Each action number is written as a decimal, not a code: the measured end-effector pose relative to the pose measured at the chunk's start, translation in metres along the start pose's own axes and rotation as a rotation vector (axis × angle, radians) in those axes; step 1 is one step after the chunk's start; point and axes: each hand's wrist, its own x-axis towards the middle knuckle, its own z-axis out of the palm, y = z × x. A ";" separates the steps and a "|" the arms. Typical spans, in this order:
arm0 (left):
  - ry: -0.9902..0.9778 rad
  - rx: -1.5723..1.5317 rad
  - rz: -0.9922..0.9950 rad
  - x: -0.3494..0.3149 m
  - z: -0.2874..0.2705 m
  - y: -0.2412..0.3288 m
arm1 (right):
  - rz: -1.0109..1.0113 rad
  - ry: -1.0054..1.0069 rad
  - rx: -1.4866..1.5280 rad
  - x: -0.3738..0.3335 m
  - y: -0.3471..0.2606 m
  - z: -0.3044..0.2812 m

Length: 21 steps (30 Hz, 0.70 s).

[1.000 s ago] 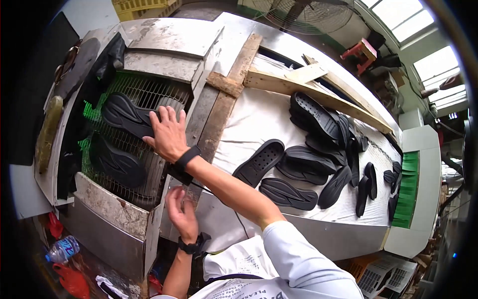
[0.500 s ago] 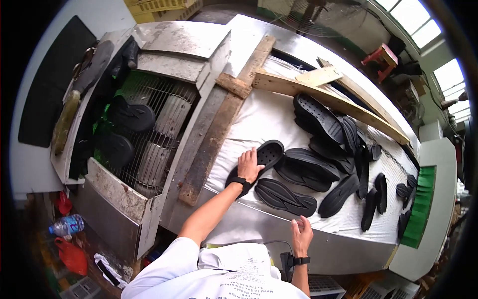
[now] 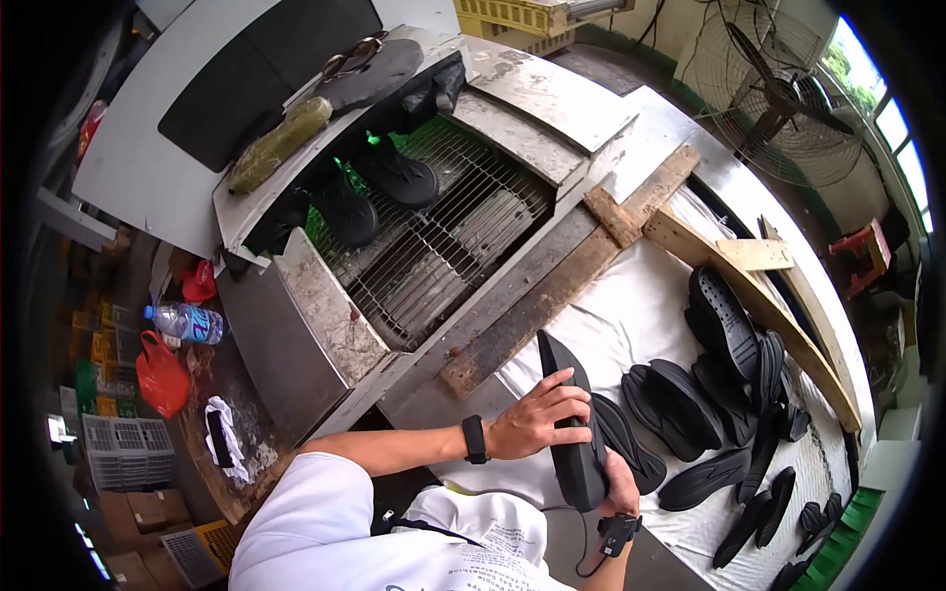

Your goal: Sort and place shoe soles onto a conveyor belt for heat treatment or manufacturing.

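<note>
Fingers (image 3: pixel 569 404) of the left hand (image 3: pixel 527 428) bend, slightly spread, across one side of a black sole (image 3: pixel 574 473); the right hand (image 3: pixel 623 483) is closed at its lower end, fingertips hidden. This sole is held tilted on edge over the near edge of the table (image 3: pixel 665 563), close to its near left corner. Further black soles (image 3: pixel 675 414) lie on the white cloth (image 3: pixel 591 315), some grouped toward the far edge. A wooden strip (image 3: pixel 552 305) lines the left edge. Beyond it, two soles (image 3: pixel 399 177) rest on wire mesh (image 3: pixel 483 231). Past the far edge stands a fan (image 3: pixel 778 98).
</note>
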 end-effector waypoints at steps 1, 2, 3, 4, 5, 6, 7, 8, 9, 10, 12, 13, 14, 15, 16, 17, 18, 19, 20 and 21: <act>0.042 0.031 -0.052 -0.010 -0.009 0.002 | 0.032 0.031 -0.061 0.008 -0.007 0.021; 0.092 0.097 -0.134 -0.019 -0.021 0.003 | 0.064 0.065 -0.123 0.016 -0.014 0.041; 0.144 0.136 -0.280 -0.031 -0.028 0.001 | 0.025 0.066 -0.202 0.028 -0.027 0.063; 0.191 0.169 -0.417 -0.044 -0.034 -0.001 | -0.041 0.089 -0.303 0.043 -0.032 0.074; 0.278 0.160 -0.514 -0.062 -0.034 -0.007 | -0.030 0.150 -0.351 0.060 -0.036 0.081; 0.341 0.144 -0.640 -0.076 -0.040 -0.007 | -0.076 0.167 -0.443 0.079 -0.042 0.095; 0.424 0.092 -0.662 -0.092 -0.045 -0.007 | -0.143 0.100 -0.487 0.102 -0.047 0.110; 0.459 0.047 -0.693 -0.110 -0.049 -0.008 | -0.238 0.064 -0.545 0.132 -0.047 0.130; 0.431 0.006 -0.741 -0.124 -0.053 -0.004 | -0.311 0.059 -0.666 0.161 -0.046 0.148; 0.388 0.008 -0.815 -0.140 -0.051 0.000 | -0.339 -0.002 -0.675 0.195 -0.040 0.157; 0.404 -0.120 -0.849 -0.163 -0.046 0.006 | -0.464 -0.050 -0.839 0.258 -0.031 0.199; 0.379 -0.152 -0.879 -0.170 -0.041 0.009 | -0.522 -0.037 -0.891 0.286 -0.023 0.218; 0.358 -0.171 -0.922 -0.176 -0.036 0.009 | -0.581 0.026 -1.016 0.299 -0.020 0.238; 0.319 -0.206 -0.899 -0.173 -0.030 0.009 | -0.661 0.156 -1.132 0.313 -0.012 0.247; 0.278 -0.218 -0.895 -0.172 -0.024 0.006 | -0.735 0.278 -1.247 0.323 -0.007 0.248; 0.247 -0.226 -0.896 -0.170 -0.018 0.003 | -0.891 0.349 -1.242 0.320 -0.004 0.240; 0.224 -0.245 -0.877 -0.166 -0.012 -0.001 | -1.049 0.421 -1.237 0.313 0.000 0.230; 0.185 -0.272 -0.922 -0.164 -0.005 -0.005 | -1.009 0.453 -1.200 0.294 0.001 0.219; 0.144 -0.300 -0.964 -0.162 0.002 -0.006 | -0.951 0.473 -1.189 0.271 0.003 0.198; 0.128 -0.309 -0.958 -0.155 0.009 -0.008 | -0.927 0.520 -1.201 0.241 0.004 0.170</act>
